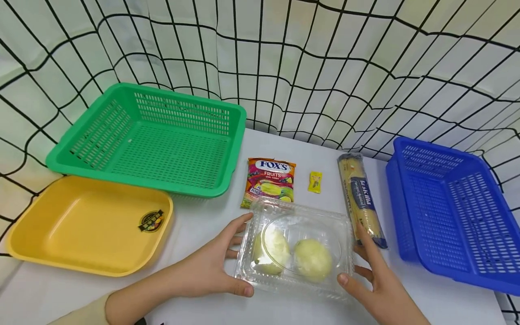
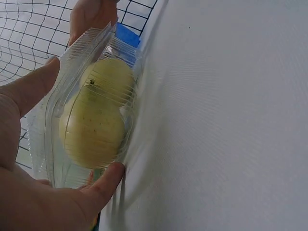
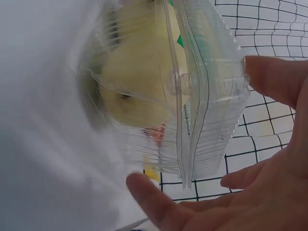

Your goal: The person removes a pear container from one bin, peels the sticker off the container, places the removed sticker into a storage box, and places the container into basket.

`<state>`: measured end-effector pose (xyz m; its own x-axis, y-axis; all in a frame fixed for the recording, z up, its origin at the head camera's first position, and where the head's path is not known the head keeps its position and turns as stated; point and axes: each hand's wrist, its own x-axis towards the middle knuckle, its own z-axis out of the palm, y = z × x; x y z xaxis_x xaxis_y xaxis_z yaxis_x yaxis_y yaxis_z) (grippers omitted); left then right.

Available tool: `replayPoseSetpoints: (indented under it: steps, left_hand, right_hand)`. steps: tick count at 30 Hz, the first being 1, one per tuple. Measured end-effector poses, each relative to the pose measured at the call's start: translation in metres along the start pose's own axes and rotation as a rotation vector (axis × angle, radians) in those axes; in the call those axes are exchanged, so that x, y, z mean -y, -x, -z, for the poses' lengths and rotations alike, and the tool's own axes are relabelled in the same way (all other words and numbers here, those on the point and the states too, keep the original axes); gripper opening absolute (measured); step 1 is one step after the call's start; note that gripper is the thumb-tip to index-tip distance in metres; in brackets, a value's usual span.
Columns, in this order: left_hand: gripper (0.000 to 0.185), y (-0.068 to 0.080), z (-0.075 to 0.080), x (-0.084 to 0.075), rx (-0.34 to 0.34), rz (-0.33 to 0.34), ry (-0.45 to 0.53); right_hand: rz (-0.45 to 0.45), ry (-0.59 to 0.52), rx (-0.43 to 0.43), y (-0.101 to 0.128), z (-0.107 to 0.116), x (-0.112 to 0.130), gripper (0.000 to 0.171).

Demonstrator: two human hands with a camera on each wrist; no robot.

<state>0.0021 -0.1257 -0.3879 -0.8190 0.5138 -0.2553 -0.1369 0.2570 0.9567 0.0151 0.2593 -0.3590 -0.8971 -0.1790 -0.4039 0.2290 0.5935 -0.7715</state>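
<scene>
A clear plastic clamshell box [image 1: 300, 293] with two pale yellow-green round fruits [image 1: 313, 259] inside sits low over the white table. My left hand [image 1: 215, 266] spans its left side, thumb near the front corner and fingers along the far corner. In the left wrist view, straight fingers [image 2: 103, 187] reach under the box's side at table level. On the other side, my right hand [image 1: 378, 284] has its thumb at the front right corner of the lid, with the fingers extended along the right side. The right wrist view shows that thumb [image 3: 272, 79] against the lid's edge.
Behind the box lie a FOX'S candy bag [image 1: 271, 178], a small yellow wrapped candy [image 1: 315, 182] and a spaghetti pack [image 1: 360, 198]. A green basket [image 1: 178, 149] and a yellow basin [image 1: 105, 221] stand left, a blue basket [image 1: 410, 216] right. A black-gridded white cloth [image 1: 284, 58] borders the table.
</scene>
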Motion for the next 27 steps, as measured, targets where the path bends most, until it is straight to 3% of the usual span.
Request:
replayPoseSetpoints:
  steps: [8,17,23,27]
  left_hand:
    - [0.129,-0.006,-0.005,0.006,-0.020,-0.036,0.113]
    - [0.130,-0.006,-0.007,0.009,-0.076,-0.066,0.051]
    - [0.129,-0.004,-0.005,0.012,-0.065,-0.096,0.074]
    - [0.127,-0.003,-0.003,0.012,-0.076,-0.079,0.066]
  right_hand:
    - [0.047,-0.147,0.057,0.003,0.001,-0.007,0.106]
    - [0.076,-0.304,0.099,0.003,0.001,-0.011,0.111]
    - [0.039,-0.337,0.107,-0.001,0.002,-0.005,0.115]
    - [0.090,-0.314,0.103,-0.004,0.005,-0.003,0.114]
